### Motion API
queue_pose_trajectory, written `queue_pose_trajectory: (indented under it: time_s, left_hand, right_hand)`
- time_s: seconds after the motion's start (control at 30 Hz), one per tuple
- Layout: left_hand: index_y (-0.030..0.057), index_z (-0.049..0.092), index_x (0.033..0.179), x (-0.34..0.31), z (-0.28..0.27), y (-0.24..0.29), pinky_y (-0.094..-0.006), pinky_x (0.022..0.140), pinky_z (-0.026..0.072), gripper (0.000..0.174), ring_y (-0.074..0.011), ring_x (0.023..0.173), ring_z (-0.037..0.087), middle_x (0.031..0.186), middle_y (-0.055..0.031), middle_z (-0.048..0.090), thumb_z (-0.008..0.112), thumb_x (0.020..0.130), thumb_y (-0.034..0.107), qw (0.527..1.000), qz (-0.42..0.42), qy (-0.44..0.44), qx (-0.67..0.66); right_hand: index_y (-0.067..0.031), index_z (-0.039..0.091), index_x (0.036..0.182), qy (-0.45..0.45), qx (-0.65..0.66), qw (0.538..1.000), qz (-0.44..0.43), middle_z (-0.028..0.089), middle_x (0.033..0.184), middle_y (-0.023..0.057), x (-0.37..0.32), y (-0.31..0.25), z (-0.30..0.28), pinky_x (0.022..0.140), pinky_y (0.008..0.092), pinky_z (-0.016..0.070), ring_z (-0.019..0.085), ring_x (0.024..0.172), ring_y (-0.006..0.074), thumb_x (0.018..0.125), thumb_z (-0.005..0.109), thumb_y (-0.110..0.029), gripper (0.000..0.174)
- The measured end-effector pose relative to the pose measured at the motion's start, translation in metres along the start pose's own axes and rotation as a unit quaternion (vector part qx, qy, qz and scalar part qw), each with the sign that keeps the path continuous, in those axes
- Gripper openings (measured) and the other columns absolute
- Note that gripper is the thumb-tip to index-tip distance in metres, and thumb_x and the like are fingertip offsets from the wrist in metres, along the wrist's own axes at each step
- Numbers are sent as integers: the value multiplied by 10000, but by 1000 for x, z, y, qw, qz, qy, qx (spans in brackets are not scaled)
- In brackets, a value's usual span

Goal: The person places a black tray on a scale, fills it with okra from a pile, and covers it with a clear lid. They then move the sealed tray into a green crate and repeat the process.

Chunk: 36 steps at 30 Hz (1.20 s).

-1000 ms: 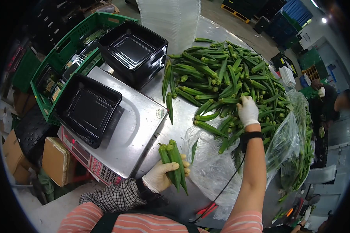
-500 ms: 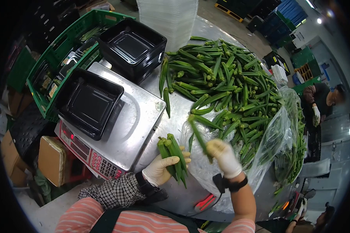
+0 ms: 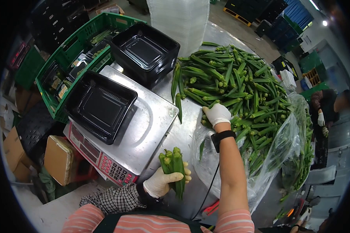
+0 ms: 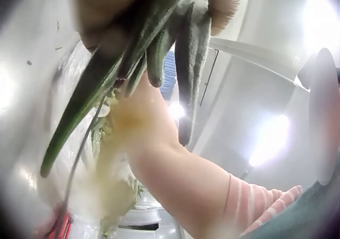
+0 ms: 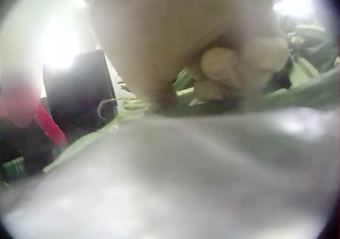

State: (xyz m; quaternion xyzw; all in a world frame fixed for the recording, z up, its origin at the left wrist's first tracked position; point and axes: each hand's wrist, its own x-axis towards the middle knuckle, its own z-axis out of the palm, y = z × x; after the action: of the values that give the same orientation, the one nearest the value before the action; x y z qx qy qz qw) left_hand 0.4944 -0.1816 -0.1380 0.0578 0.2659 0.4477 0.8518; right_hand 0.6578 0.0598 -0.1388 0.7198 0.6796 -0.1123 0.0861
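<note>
A bunch of green okra pods (image 3: 172, 167) is gripped in my gloved left hand (image 3: 164, 180), stems pointing up, low in the middle of the head view. In the left wrist view the pods (image 4: 154, 42) hang down between the glove's fingers. My gloved right hand (image 3: 217, 115) is at the near left side of a large okra pile (image 3: 237, 77). Its fingers (image 5: 220, 66) look curled round a pod in the right wrist view, partly hidden by blurred plastic (image 5: 186, 170). Clear plastic film (image 3: 206, 163) lies under and beside the pile.
An empty black tray (image 3: 101, 106) rests on a metal scale (image 3: 147, 132). Behind it are stacked black trays (image 3: 144, 50), a clear stack (image 3: 182, 27) and a green crate (image 3: 46, 93) of packed trays. A cable and a red tool (image 3: 211, 209) are near the body.
Half a second ago my right hand carried a pod near my left hand; now it is back at the pile, farther left than one second ago. My left hand still grips its bunch.
</note>
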Motion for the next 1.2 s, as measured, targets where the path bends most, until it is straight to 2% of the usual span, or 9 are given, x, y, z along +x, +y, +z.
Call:
queue_pose_trajectory:
  time_s: [0.07,0.23,0.43,0.6,0.63,0.73,0.9,1.07,1.2]
  left_hand:
    - [-1,429,1210,-6,0,3,-397,860,473,508,-261,950,589,1028,-141,587,657,768,101,1000,-4,9,5]
    - [1,434,1196,-12,1,-1,-394,861,472,492,-257,954,590,1026,-137,585,653,768,102,999,-45,-13,10]
    - [-1,435,1189,-24,8,-10,-387,863,472,473,-253,949,589,1023,-138,583,647,783,114,991,-117,-64,16]
    - [-2,437,1186,-28,9,-14,-392,864,471,458,-259,948,588,1024,-141,583,641,792,112,983,-167,-75,18]
    - [-3,437,1187,-29,10,-14,-396,865,470,453,-261,950,587,1024,-142,583,636,795,110,983,-167,-74,17]
    - [-5,438,1175,-31,9,-9,-385,842,483,441,-254,931,592,1016,-141,579,637,795,98,985,-154,-70,16]
    - [-10,434,1186,-36,-2,-5,-371,847,483,456,-240,942,587,1032,-141,568,636,792,96,993,-106,-38,21]
    - [-12,437,1184,-39,-8,6,-413,878,460,513,-281,969,584,1049,-162,586,673,747,117,998,-61,-3,34]
    - [-13,413,1219,-37,-5,12,-381,894,458,531,-257,999,570,1080,-155,562,666,769,115,998,-34,-48,4]
  right_hand:
    - [-12,665,832,-13,102,995,-1,643,856,218,2,10,12,699,383,496,630,799,346,759,586,-406,408]
    - [-22,582,808,50,663,746,-41,495,602,-12,-81,68,-32,477,215,360,430,515,60,850,588,-150,135]
    - [35,587,920,4,487,869,88,565,710,21,-328,183,-36,561,229,406,509,608,91,781,575,-49,163]
    - [48,566,1020,-112,481,803,332,595,715,31,-482,216,44,551,240,427,530,605,92,757,650,-53,295]
    - [50,576,981,-52,314,890,327,600,705,53,-490,222,60,571,256,439,530,593,104,760,633,-29,242]
    - [28,598,926,100,314,906,264,596,719,70,-419,211,32,589,266,445,541,608,130,756,637,-31,184]
    - [-66,610,926,265,138,943,-150,564,895,158,-210,126,9,674,383,474,567,784,346,766,607,-92,162]
    - [-81,612,943,113,-128,979,-113,585,890,132,-69,82,29,692,421,485,591,794,332,768,569,-128,186]
    - [-26,613,923,95,272,949,-128,628,799,119,-91,94,7,570,324,475,584,617,191,819,576,-132,154]
